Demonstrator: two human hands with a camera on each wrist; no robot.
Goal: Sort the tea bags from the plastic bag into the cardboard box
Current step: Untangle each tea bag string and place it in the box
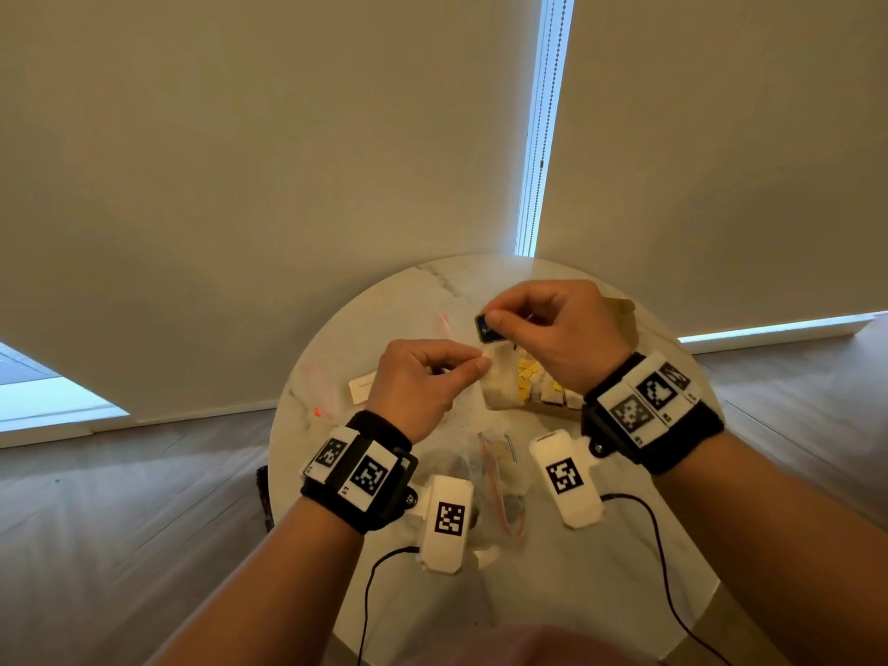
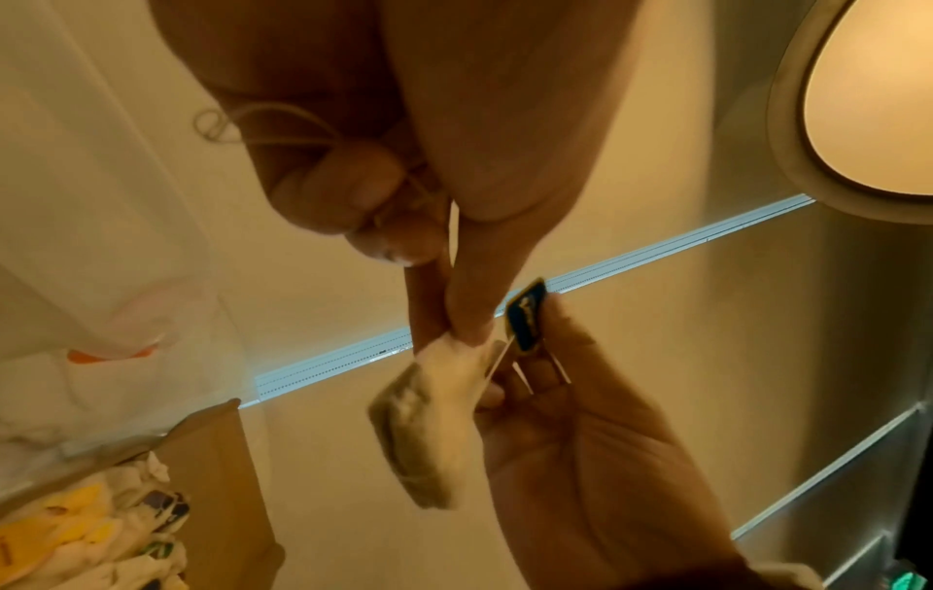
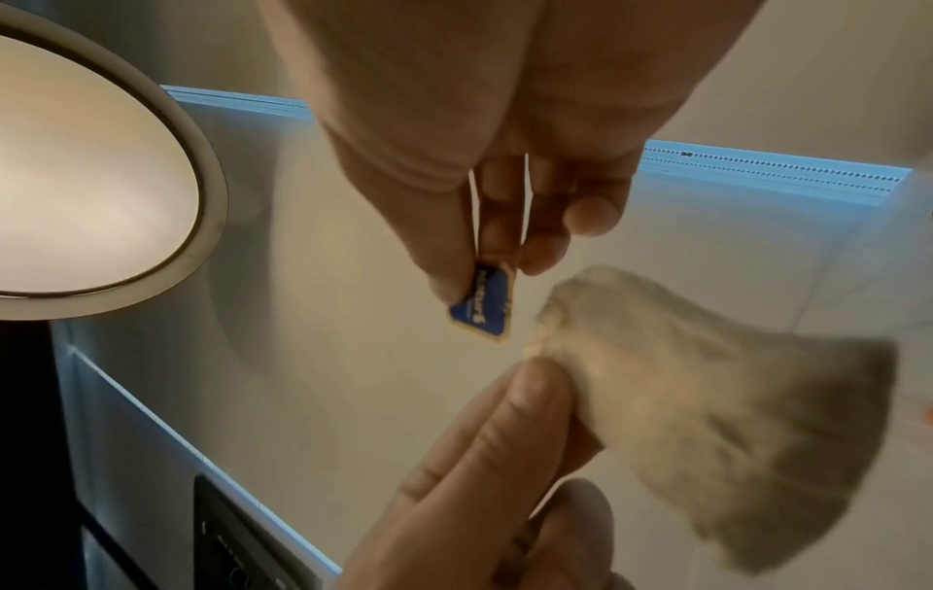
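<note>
I'm seeing a pale, creased paper tea bag (image 2: 429, 431) hanging, its blue tag (image 2: 526, 316) raised, above the open brown cardboard box (image 2: 222, 479).

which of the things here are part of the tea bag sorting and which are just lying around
Part of the job:
- tea bag, pinched by the left hand
- its blue tag, pinched by the right hand
- cardboard box with sorted tea bags
- plastic bag

Just lying about:
- white card
- round table
- bead chain

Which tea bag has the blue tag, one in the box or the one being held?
The held tea bag: its blue tag is pinched by the right hand. Most tags showing in the cardboard box are yellow.
</note>
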